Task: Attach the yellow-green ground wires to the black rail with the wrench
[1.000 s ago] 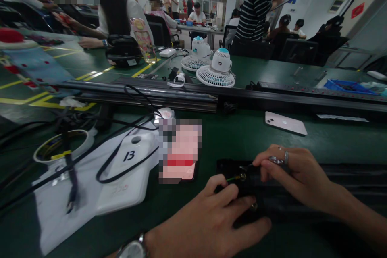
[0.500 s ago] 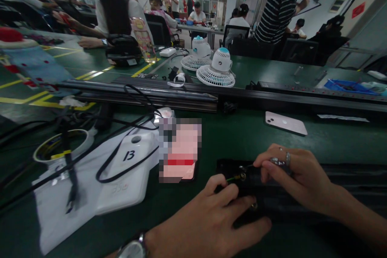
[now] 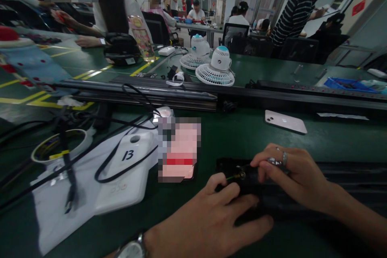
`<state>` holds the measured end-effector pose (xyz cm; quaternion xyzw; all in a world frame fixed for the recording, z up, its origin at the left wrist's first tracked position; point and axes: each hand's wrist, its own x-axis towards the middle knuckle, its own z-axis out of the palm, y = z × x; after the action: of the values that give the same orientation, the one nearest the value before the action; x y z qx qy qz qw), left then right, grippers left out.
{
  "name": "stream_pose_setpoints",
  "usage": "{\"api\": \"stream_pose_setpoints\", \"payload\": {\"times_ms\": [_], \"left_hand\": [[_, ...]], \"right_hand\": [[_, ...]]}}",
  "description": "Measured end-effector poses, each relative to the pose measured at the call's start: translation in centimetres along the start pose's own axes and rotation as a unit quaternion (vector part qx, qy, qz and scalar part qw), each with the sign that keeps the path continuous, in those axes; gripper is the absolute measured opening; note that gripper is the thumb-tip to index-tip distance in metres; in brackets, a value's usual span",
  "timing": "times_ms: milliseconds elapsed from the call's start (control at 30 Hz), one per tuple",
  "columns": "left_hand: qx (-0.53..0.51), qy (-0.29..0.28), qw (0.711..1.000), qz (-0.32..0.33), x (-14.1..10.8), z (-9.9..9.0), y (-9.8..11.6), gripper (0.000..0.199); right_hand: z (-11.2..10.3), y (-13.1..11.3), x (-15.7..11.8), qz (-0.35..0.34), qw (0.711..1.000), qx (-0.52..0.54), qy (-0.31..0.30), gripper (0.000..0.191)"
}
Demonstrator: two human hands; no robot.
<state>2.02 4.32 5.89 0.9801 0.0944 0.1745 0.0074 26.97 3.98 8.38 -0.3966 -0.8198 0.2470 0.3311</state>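
My left hand (image 3: 211,213) pinches a thin green wire (image 3: 232,178) between thumb and forefinger, while its other fingers reach over a black bar-shaped part (image 3: 341,169). The wire points to a small brass-coloured round fitting (image 3: 242,174) at the bar's left end. Just right of that fitting is my right hand (image 3: 290,173), its thumb and forefinger pressed together over the black part. A thin dark line runs from these fingertips toward the fitting; what they hold is too dark to tell.
A phone with a red-pink screen (image 3: 181,149) and a white power bank (image 3: 133,181) lie left of my hands. A pink phone (image 3: 286,122) lies beyond the right hand. Long metal bars (image 3: 151,96) cross the table, with two white fans (image 3: 215,74) behind. Loose black cables (image 3: 71,179) lie left.
My right hand has shifted slightly left and the left hand's outer fingers a little right. Both pinches stay at the fitting. In the background the person in stripes has moved right.
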Motion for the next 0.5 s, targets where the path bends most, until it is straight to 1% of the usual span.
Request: {"api": "stream_pose_setpoints", "payload": {"times_ms": [233,367,500], "left_hand": [[0.002,-0.016,1.0,0.007,0.1,-0.5,-0.4,0.036],[0.01,-0.037,0.999,0.035,0.8,-1.1,-0.8,0.033],[0.044,-0.053,0.995,0.078,1.8,-2.0,-0.7,0.022]], "right_hand": [[-0.2,-0.2,-0.1,0.003,1.0,0.001,0.007,0.015],[-0.2,-0.3,0.1,0.009,1.0,-0.001,0.022,0.016],[-0.3,-0.3,0.3,0.005,1.0,0.004,0.027,0.021]]}}
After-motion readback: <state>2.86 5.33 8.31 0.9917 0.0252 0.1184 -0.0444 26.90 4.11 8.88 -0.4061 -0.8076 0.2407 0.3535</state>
